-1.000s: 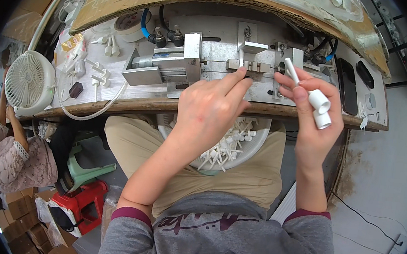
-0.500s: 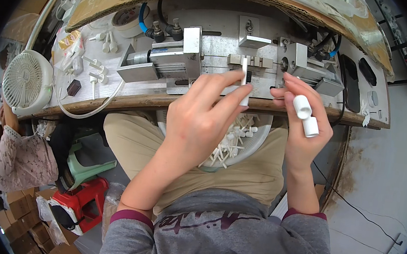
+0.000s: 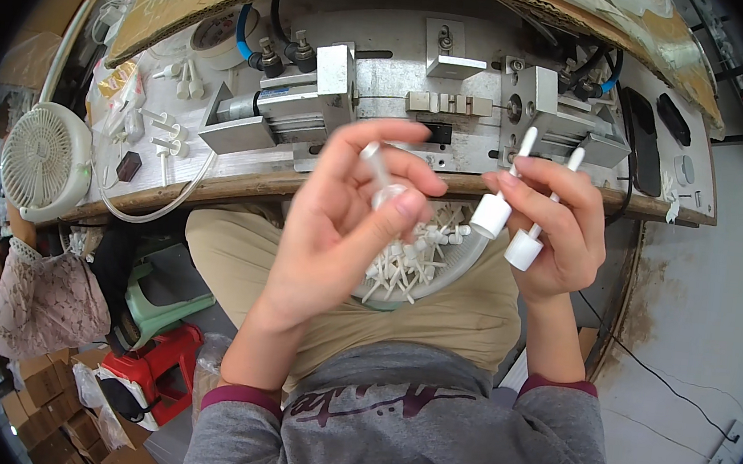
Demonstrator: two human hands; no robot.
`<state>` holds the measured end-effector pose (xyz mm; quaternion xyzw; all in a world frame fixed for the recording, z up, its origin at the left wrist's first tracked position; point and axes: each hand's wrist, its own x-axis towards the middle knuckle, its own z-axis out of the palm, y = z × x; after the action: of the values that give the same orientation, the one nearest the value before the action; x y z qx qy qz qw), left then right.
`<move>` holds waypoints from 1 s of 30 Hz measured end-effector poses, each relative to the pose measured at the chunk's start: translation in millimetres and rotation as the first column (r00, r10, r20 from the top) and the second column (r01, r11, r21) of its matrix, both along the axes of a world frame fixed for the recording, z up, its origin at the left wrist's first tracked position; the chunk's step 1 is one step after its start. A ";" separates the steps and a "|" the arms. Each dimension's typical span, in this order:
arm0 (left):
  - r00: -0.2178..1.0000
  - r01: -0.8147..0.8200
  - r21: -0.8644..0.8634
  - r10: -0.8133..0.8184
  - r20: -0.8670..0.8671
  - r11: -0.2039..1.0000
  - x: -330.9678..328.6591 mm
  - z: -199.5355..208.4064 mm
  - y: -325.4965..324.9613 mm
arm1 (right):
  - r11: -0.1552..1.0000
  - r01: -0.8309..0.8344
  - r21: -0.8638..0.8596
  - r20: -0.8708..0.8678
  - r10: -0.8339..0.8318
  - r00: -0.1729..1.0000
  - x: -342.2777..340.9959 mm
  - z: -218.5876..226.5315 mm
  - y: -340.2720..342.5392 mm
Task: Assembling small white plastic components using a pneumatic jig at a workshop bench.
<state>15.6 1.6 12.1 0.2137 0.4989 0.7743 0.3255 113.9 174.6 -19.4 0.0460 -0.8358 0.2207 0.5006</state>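
Note:
My left hand (image 3: 323, 227), slightly blurred, is turned palm up above my lap. Its curled fingers hold a white stemmed cap (image 3: 376, 163), its wider end partly hidden at the thumb. On the right, my right hand (image 3: 574, 247) grips two more pieces between its fingers: one white stemmed cap (image 3: 491, 217) and a second stemmed cap (image 3: 524, 249), both with thin stems pointing up and away. Beneath the hands, a pale basin (image 3: 479, 253) on my lap holds a heap of similar white pieces (image 3: 404, 262). A small notched metal block (image 3: 448, 103) sits on the bench beyond my hands.
Metal clamping units stand at left (image 3: 332, 81) and right (image 3: 541, 101) of the block, with an upright bracket (image 3: 447, 51) behind. Loose white parts (image 3: 166, 132), a fan (image 3: 48, 156) and a clear tube (image 3: 154, 209) are at left. Phones (image 3: 640, 141) lie at right.
My left hand has drawn back from the metal block and turned palm up with its stemmed cap. My right hand has rotated, so the stems of its two pieces now show.

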 end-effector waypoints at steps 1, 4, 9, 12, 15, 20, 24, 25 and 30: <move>0.987 0.052 -0.075 -0.063 -0.151 0.996 -2.6 -2.7 -3.0 | 1.000 0.001 0.022 -0.001 -0.001 1.000 -0.9 2.7 -0.8; 0.873 -0.016 -0.264 -0.115 -0.474 0.964 0.6 -3.1 -1.7 | 0.997 -0.044 0.069 -0.034 0.047 0.998 -8.3 0.9 -4.6; 0.620 -0.198 -0.111 0.037 -0.784 0.974 -4.4 -6.2 -1.0 | 0.998 -0.022 0.053 -0.008 0.023 1.000 -13.1 4.7 -6.8; 0.422 -0.354 -0.089 0.074 -0.904 0.931 -10.0 -10.0 2.1 | 0.996 0.003 -0.086 0.041 0.000 0.999 -11.7 5.4 -2.7; 0.221 -0.423 -0.151 -0.060 -0.973 0.893 -17.5 -22.7 6.3 | 0.903 -0.121 -0.413 0.083 0.170 0.982 -3.3 -0.9 0.6; 0.015 -0.487 -0.288 -0.321 -0.947 0.825 -13.9 -21.1 18.5 | 0.809 -0.289 -0.512 0.023 0.349 0.937 6.3 -4.9 5.7; 0.091 -0.487 -0.409 -0.420 -0.903 0.772 -21.6 -8.7 23.7 | 0.816 -0.299 -0.494 0.022 0.356 0.934 10.4 -2.4 5.6; 0.097 -0.481 -0.408 -0.416 -0.904 0.776 -22.9 -8.7 23.6 | 0.807 -0.308 -0.505 -0.011 0.350 0.937 10.0 -2.0 3.4; 0.109 -0.461 -0.399 -0.396 -0.912 0.793 -26.2 -8.8 24.1 | 0.841 -0.236 -0.487 -0.061 0.237 0.970 8.6 6.2 -1.7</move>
<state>-10.6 25.7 3.2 0.5436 0.8060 0.2252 -0.0643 122.5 173.0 -13.1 0.0199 -0.7405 0.4855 0.4643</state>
